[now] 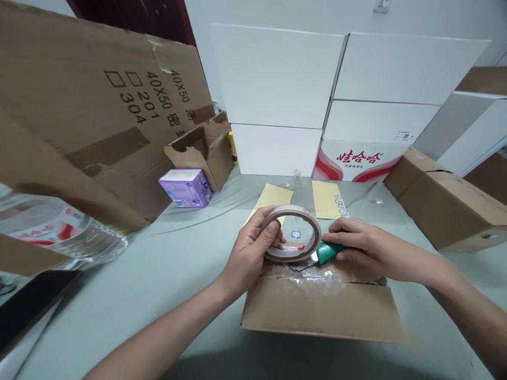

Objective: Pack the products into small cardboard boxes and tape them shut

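My left hand (253,245) grips a roll of tape (316,235) by its left side, held up on edge above a cardboard box (320,306). Through the ring I see a small blue and white label and part of the box. My right hand (368,248) is closed around the green handle of a utility knife (328,253). Its blade end points left, just under the lower right of the roll. Clear tape, wrinkled and shiny, lies across the top of the box below both hands.
Yellow paper sheets (327,199) lie behind the box. A purple tissue pack (186,188) and an open carton (214,150) stand left, beside a water bottle (63,227). White boxes (277,79) line the back; a brown carton (451,200) sits right.
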The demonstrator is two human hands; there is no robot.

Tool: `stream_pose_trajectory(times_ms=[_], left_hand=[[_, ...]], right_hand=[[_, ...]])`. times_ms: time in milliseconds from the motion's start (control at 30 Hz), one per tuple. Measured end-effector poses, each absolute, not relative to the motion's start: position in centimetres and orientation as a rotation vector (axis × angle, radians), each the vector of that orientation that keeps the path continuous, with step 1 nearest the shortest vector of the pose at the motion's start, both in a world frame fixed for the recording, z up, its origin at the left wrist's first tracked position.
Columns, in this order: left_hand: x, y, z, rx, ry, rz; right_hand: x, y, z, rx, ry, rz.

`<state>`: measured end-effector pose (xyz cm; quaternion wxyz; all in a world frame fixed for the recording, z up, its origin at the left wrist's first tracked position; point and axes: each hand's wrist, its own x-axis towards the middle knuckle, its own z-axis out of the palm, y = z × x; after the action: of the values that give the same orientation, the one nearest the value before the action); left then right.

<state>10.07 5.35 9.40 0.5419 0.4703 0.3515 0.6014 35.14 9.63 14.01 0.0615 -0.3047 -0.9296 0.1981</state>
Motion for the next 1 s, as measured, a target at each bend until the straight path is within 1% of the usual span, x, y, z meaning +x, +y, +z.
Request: stream_pose_trajectory(times_ms=[167, 267, 333, 400, 433, 500, 600, 733, 833, 1000], left_hand=[[9.1, 5.3, 11.0, 0.859, 0.7, 1.703], [5.9, 5.4, 10.6, 0.858, 0.927, 1.783], [3.2, 5.5, 8.9, 0.957, 1.276, 1.663], [0.6, 5.5, 6.6, 1.105, 1.613, 1.344], [-0.4, 5.5, 5.4, 1.148, 1.691, 1.235], [-1.8, 5.4, 3.4, 1.22, 1.783, 1.077], [-2.6, 5.3, 1.7, 1.332, 1.89, 0.951], [-2.1, 4.8, 2.3, 1.524, 1.999, 0.918], [-0.6, 3.3, 5.0, 1.804, 1.89, 0.875], [6.5, 0.7, 10.2, 2.321, 1.183, 0.556]], right_hand=[[36.1, 10.2, 13.4, -1.041, -2.65, 0.533], [38.7, 11.4, 11.6, -1.233, -2.488, 0.48], [40.6, 12.0, 9.5, -1.383, -2.431, 0.413], [42.3, 12.4, 6.9, -1.497, -2.413, 0.367], [42.9, 12.5, 5.6, -1.535, -2.41, 0.352], [43.8, 12.6, 3.1, -1.582, -2.398, 0.324], [44.4, 12.5, 0.8, -1.629, -2.37, 0.265], [44.4, 12.3, 0.6, -1.608, -2.324, 0.212], [43.7, 12.4, 1.7, -1.523, -2.333, 0.227], [39.9, 15.1, 2.3, -1.44, -2.405, 0.281]])
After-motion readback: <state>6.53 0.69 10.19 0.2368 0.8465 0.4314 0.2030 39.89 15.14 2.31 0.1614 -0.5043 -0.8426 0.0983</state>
